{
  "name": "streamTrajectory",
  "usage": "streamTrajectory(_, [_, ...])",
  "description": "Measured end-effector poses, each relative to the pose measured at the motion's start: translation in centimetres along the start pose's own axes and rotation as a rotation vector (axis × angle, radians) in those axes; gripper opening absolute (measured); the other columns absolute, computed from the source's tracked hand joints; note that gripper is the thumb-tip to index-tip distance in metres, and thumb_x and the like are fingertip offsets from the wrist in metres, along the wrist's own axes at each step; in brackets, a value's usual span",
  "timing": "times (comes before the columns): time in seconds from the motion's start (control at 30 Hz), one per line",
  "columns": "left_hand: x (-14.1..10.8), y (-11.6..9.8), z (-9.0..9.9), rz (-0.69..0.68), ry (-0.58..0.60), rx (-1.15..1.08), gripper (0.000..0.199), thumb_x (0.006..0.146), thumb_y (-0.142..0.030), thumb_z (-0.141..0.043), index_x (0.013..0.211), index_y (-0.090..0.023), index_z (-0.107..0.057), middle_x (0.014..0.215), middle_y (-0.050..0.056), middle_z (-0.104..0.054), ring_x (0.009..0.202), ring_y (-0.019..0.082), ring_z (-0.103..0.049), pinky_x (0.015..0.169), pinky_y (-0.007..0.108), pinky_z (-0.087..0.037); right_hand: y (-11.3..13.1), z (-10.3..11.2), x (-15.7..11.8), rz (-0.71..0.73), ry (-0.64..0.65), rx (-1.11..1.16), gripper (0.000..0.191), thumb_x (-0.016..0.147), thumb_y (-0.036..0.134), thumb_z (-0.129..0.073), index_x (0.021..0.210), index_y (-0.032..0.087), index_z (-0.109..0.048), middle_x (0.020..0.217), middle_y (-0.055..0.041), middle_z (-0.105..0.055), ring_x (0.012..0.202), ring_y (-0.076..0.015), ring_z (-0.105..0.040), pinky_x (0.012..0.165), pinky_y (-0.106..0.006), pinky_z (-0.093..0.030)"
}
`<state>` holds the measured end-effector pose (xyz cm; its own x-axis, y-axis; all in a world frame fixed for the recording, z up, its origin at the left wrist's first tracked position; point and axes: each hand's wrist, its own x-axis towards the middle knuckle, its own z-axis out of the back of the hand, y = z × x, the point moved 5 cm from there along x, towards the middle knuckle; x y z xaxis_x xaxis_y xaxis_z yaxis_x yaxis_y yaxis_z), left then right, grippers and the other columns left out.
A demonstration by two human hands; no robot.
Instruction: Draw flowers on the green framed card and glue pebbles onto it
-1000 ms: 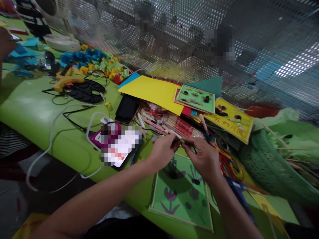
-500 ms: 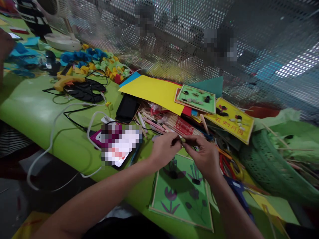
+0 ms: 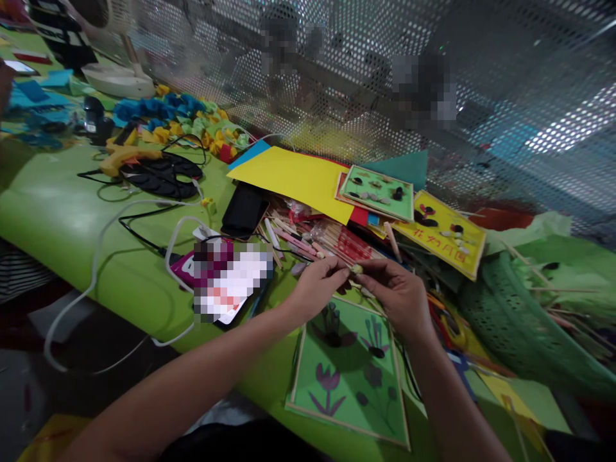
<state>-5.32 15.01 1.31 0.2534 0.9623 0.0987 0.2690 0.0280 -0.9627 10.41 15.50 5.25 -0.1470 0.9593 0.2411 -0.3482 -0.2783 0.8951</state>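
Observation:
A small pale yellow-green lump [image 3: 357, 269] is pinched between the fingertips of my two hands; its exact kind is too small to make out. My left hand [image 3: 323, 282] comes at it from the left, with thumb and fingers closed. From the right, my right hand [image 3: 397, 292] grips it between thumb and forefinger. Just below both hands lies a green picture board [image 3: 349, 391] with a pale stick frame. Purple flowers are drawn on it, and dark pieces sit on its upper part, partly in my hands' shadow.
Left of my hands lie a lit phone [image 3: 235, 282] and a dark phone [image 3: 244, 210]. A yellow glue gun [image 3: 128, 159] rests on a black palette farther left. Pencils and sticks [image 3: 332, 240] are heaped behind. At right stands a green basket [image 3: 510, 321]; a perforated metal screen [image 3: 337, 77] closes the back.
My hands have drawn slightly apart around the small lump, so more of it shows. The whole view has shifted a little; the board stays where it was on the table.

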Motion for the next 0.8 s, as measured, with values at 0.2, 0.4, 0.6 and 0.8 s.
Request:
streamTrajectory(0.2, [0.0,-0.1,0.5,-0.074,-0.044,0.155,0.023,0.096,-0.038,-0.054,0.094,-0.018,-0.065,0.085,0.004,-0.065,0.078,0.017,-0.060,0.071,0.027,-0.047,0.5,0.3,-0.1,0.041,0.021,-0.104,0.020,0.082,0.031,-0.079,0.099,0.019,-0.078,0.088,-0.0050,-0.079,0.078,-0.0197,-0.075,0.074,-0.032,-0.061])
streamTrajectory(0.4, [-0.1,-0.2,0.3,-0.073,0.014,0.174,0.019,0.093,-0.035,-0.060,0.085,-0.018,-0.062,0.078,0.003,-0.068,0.071,0.015,-0.063,0.067,0.025,-0.049,0.6,0.3,-0.3,0.040,0.072,-0.140,0.021,0.084,0.031,-0.078,0.101,0.020,-0.080,0.089,-0.0054,-0.080,0.078,-0.0202,-0.075,0.074,-0.032,-0.061])
streamTrajectory(0.6, [-0.1,0.8,0.1,0.009,0.032,0.031,0.021,0.093,-0.035,-0.062,0.082,-0.017,-0.061,0.074,0.001,-0.066,0.065,0.014,-0.066,0.065,0.024,-0.054,0.9,0.1,-0.7,0.046,0.064,-0.146,0.018,0.085,0.031,-0.078,0.099,0.020,-0.079,0.084,-0.0042,-0.079,0.075,-0.0190,-0.074,0.071,-0.030,-0.060])
streamTrajectory(0.8, [0.0,0.9,0.1,0.033,0.022,-0.012,0.018,0.094,-0.030,-0.061,0.081,-0.017,-0.061,0.070,0.000,-0.065,0.062,0.012,-0.065,0.063,0.023,-0.054,1.1,0.1,-0.7,0.067,0.060,-0.164,0.016,0.086,0.029,-0.077,0.098,0.019,-0.078,0.083,-0.0037,-0.078,0.073,-0.0189,-0.074,0.070,-0.031,-0.059])
